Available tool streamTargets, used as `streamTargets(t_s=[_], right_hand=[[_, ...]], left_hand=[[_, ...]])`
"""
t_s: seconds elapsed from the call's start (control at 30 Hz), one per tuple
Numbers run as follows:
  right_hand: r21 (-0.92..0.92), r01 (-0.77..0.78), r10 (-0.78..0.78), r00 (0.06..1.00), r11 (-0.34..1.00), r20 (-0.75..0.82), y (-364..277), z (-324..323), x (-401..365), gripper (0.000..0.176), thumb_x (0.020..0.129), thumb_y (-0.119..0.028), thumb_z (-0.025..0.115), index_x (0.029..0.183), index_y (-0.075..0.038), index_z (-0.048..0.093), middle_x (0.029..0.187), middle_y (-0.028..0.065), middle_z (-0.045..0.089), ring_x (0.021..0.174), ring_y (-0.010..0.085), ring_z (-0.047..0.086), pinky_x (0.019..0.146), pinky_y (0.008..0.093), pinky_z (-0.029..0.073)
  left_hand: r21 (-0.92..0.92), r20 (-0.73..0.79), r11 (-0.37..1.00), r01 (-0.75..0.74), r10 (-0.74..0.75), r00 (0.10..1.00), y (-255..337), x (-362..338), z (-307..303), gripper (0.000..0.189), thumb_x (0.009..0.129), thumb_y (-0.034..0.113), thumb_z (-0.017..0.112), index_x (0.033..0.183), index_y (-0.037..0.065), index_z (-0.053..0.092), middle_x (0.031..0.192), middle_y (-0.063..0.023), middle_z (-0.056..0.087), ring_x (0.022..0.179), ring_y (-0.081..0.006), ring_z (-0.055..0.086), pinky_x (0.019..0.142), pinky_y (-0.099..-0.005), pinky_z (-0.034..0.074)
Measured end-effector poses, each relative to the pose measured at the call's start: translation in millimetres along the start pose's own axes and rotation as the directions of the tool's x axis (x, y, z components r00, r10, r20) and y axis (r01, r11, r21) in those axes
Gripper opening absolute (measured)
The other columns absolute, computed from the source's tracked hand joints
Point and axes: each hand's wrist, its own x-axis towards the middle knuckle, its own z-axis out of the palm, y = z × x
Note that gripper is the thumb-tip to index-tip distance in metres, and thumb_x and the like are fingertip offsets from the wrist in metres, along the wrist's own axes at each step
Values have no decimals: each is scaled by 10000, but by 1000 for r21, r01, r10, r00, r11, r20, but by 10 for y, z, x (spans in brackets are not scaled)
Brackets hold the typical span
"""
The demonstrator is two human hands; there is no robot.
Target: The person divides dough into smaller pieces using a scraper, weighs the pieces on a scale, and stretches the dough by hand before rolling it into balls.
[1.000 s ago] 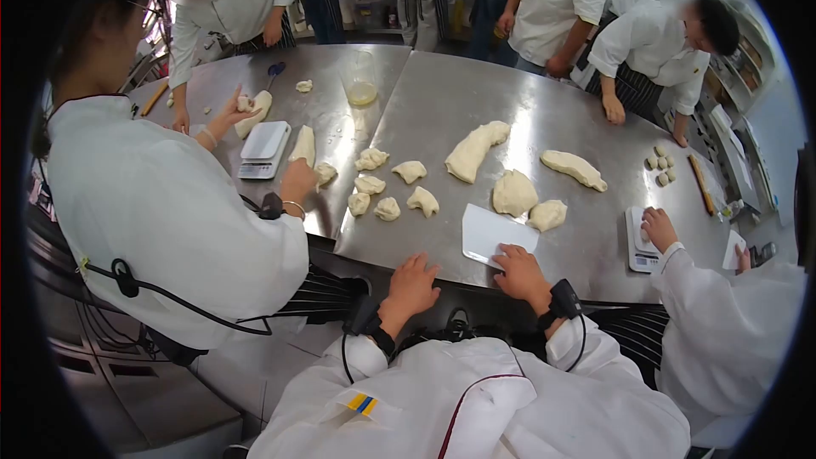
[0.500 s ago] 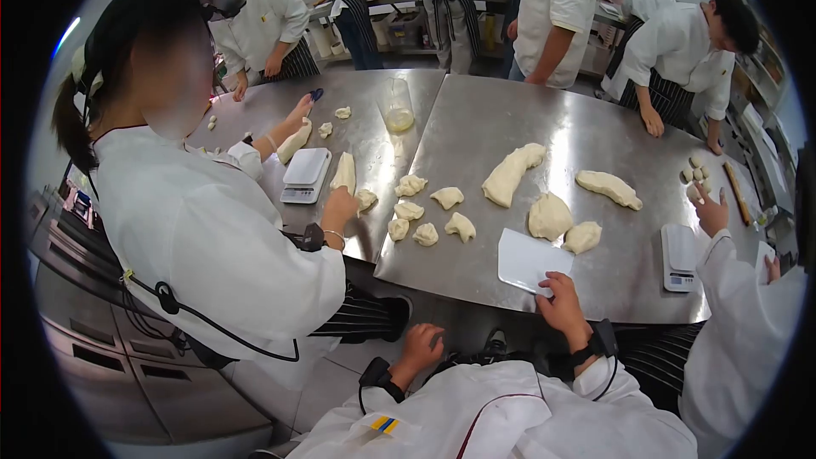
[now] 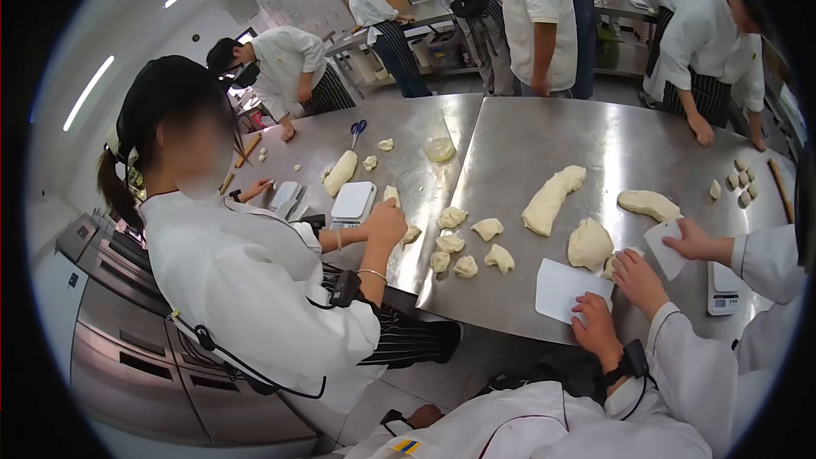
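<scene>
My right hand (image 3: 597, 323) grips the near right corner of a white dough scraper (image 3: 563, 291) at the table's front edge. Low in the view, my left hand (image 3: 425, 415) hangs below the table, its fingers mostly hidden. A large round lump of dough (image 3: 590, 245) lies just beyond the scraper. Beside it, a co-worker's hand (image 3: 639, 279) on the right covers most of a smaller dough piece (image 3: 610, 265). That co-worker's other hand (image 3: 695, 242) holds a smaller white scraper (image 3: 665, 248).
Several small dough pieces (image 3: 465, 266) and two long dough strips (image 3: 554, 201) (image 3: 648, 203) lie on the steel table (image 3: 501, 140). A scale (image 3: 723, 291) stands at right, another scale (image 3: 353, 201) at left. A co-worker (image 3: 246, 263) stands close on my left.
The view has turned left and up. My left hand has dropped lower in view. The co-worker on the right has reached in over the smaller dough piece with a hand and a scraper.
</scene>
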Motion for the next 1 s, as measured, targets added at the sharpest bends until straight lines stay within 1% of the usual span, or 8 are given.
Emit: streamTargets(t_s=[0.1, 0.13, 0.23, 0.33, 0.43, 0.5, 0.73, 1.0], right_hand=[[34, 68, -70, 997, 997, 46, 52, 87, 143, 183, 709, -75, 661, 886, -55, 617, 1087, 139, 593, 1146, 387, 505, 979, 463, 405], [16, 64, -64, 997, 998, 37, 61, 101, 199, 184, 706, -73, 659, 885, -56, 618, 1088, 140, 593, 1149, 390, 502, 981, 465, 403], [-6, 18, -18, 999, 1000, 32, 23, 169, 223, 190, 697, -69, 656, 884, -59, 622, 1090, 141, 591, 1156, 398, 493, 983, 472, 396], [-39, 17, -16, 999, 999, 30, 91, 172, 250, 203, 683, -68, 658, 883, -59, 623, 1090, 147, 590, 1162, 406, 484, 980, 482, 394], [-44, 24, -24, 1000, 999, 7, 123, 153, 215, 209, 679, -73, 659, 886, -63, 625, 1087, 146, 591, 1159, 403, 486, 981, 483, 394], [-77, 42, -44, 999, 996, -24, 201, 198, 155, 219, 677, -79, 661, 894, -72, 630, 1090, 136, 593, 1159, 396, 488, 986, 482, 395], [-118, 29, -29, 1000, 993, 6, 168, 46, 94, 241, 709, -124, 671, 947, -94, 652, 1120, 106, 604, 1195, 359, 481, 1001, 446, 395], [-90, -136, 132, 990, 987, -40, 59, -75, -143, 235, 742, -142, 648, 969, -81, 647, 1163, 109, 589, 1209, 352, 464, 1015, 434, 380]], left_hand=[[-96, -220, 993, -67, 45, 974, 20, -8, 129, 436, 844, 394, 579, 1014, 4, 674, 1081, -217, 646, 1037, -389, 598, 904, -426, 474], [-25, -216, 999, -36, 30, 976, 370, -217, -66, 431, 852, 386, 582, 1021, 0, 672, 1082, -209, 647, 1022, -388, 602, 901, -420, 476], [-37, -285, 997, -68, 55, 957, 551, -152, -117, 421, 852, 372, 588, 1041, 4, 669, 1099, -210, 642, 1033, -379, 601, 912, -413, 475], [-181, -301, 977, -114, 56, 952, 613, -94, -105, 418, 853, 364, 593, 1063, 10, 665, 1115, -214, 638, 1042, -376, 602, 921, -402, 475], [-72, -231, 990, -120, 100, 968, 583, -44, -117, 426, 847, 359, 606, 1086, 11, 659, 1139, -214, 632, 1061, -372, 599, 925, -401, 476], [-60, -249, 992, -110, 92, 964, 508, -55, -112, 425, 839, 349, 622, 1080, 2, 662, 1077, -215, 658, 1014, -349, 633, 880, -403, 491], [-88, -220, 990, -108, 86, 972, 468, 442, -313, 415, 837, 340, 628, 1068, -3, 664, 1042, -214, 665, 982, -335, 643, 859, -399, 496], [-18, -161, 984, -175, 170, 972, 731, 758, -541, 405, 834, 330, 636, 1053, -9, 667, 1003, -213, 673, 946, -319, 655, 836, -394, 501]])
